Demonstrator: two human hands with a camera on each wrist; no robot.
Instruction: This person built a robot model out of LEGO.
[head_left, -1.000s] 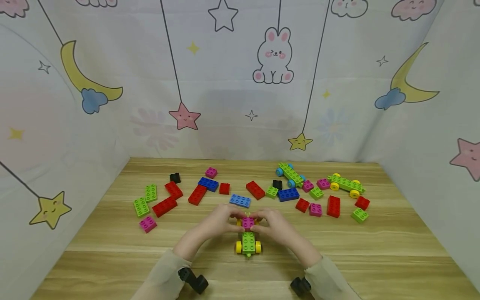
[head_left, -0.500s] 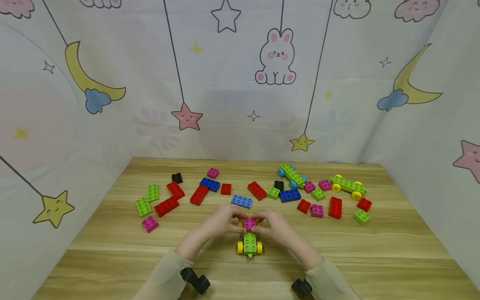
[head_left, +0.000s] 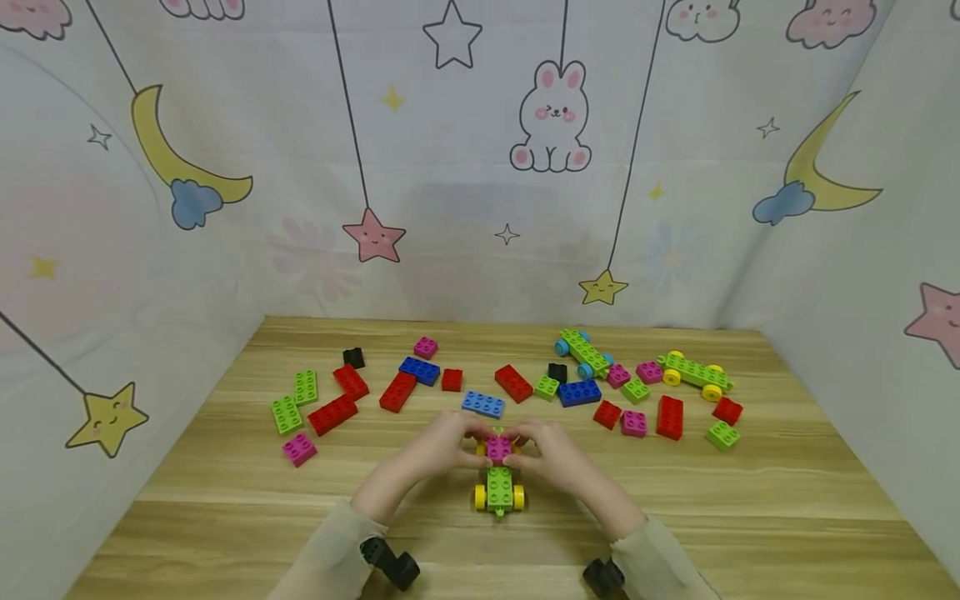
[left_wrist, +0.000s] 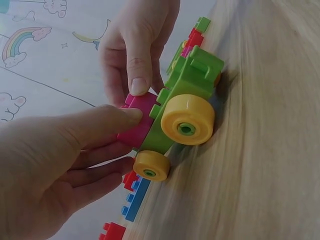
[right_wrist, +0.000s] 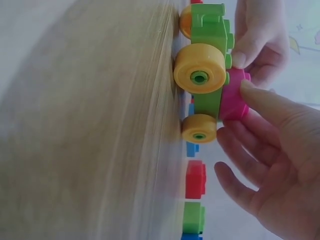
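The left hand (head_left: pixel 447 440) and the right hand (head_left: pixel 551 452) both pinch one pink brick (head_left: pixel 498 449), thumbs at the side nearer the person and fingers curled about its far part. The brick lies directly between the two sets of fingertips, seated on the far half of a green wheeled base (head_left: pixel 499 488) that stands on the table (head_left: pixel 495 554).

The brick's studs face up. The base's long axis runs straight away from the person; its far end lies between the hands, and its near half reaches back toward the person with a yellow wheel (head_left: pixel 480 497) at its left and another at its right. A small green tab juts from the near end.

The forearms come in from the lower edge and slant inward to meet at the brick, palms turned toward each other. Each beige sleeve (head_left: pixel 330 546) ends short of the wrist, with a black device (head_left: pixel 390 563) beside the left cuff.

Just past the hands lies a light blue brick (head_left: pixel 482 404). Farther off at the right are a base with blue wheels (head_left: pixel 584 354) and a yellow-wheeled base (head_left: pixel 694 372). Printed cloth (head_left: pixel 450 142) hangs behind the table.
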